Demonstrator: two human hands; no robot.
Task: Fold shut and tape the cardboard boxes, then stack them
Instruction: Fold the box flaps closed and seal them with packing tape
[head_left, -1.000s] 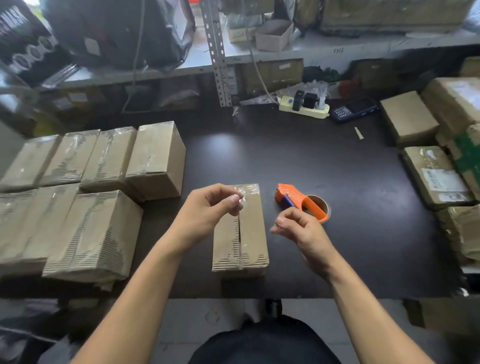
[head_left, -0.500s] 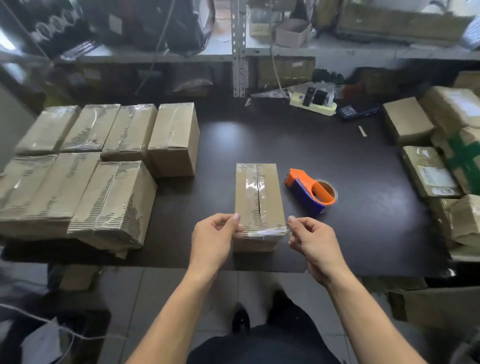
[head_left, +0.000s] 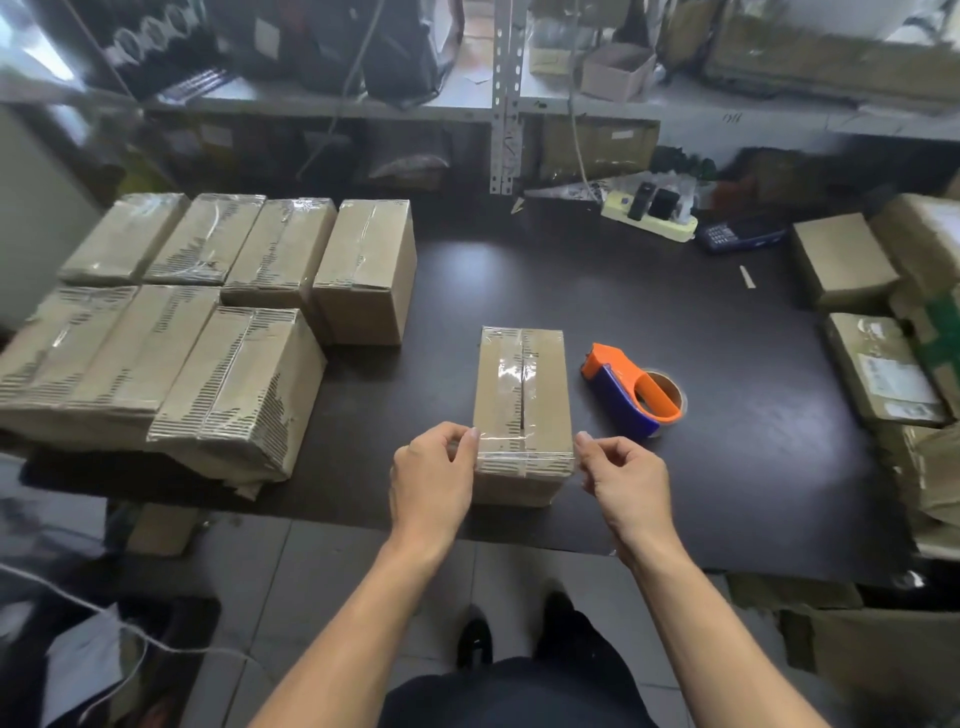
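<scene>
Cardboard box (head_left: 522, 410): head view; we see it lying near the front edge of the dark surface (head_left: 675, 322), flaps folded shut, clear tape along the centre seam and a band across the far end.
Tape strip (head_left: 524, 451): clear piece stretched across the near end of the box top, from side to side.
Left hand (head_left: 434, 480): at the box's left near corner; we note the thumb and fingertips pinching the left end of the strip, so this grip is closed on the tape.
Right hand (head_left: 621, 478): at the box's right near corner; thumb and forefinger pinch the strip's right end, other fingers curled; grip closed on the tape.
Tape dispenser (head_left: 631, 389): orange and blue, lying just right of the box, not touching it as far as we can tell.
Taped boxes (head_left: 218, 322): two rows on the left part of the surface, packed side by side, well apart from the box in hand.
Parcels (head_left: 883, 332): brown packages along the right edge.
Power strip (head_left: 649, 218): pale yellow, at the back, with dark plugs in it.
Handheld device (head_left: 740, 234): dark, with a keypad, just right of the power strip.
</scene>
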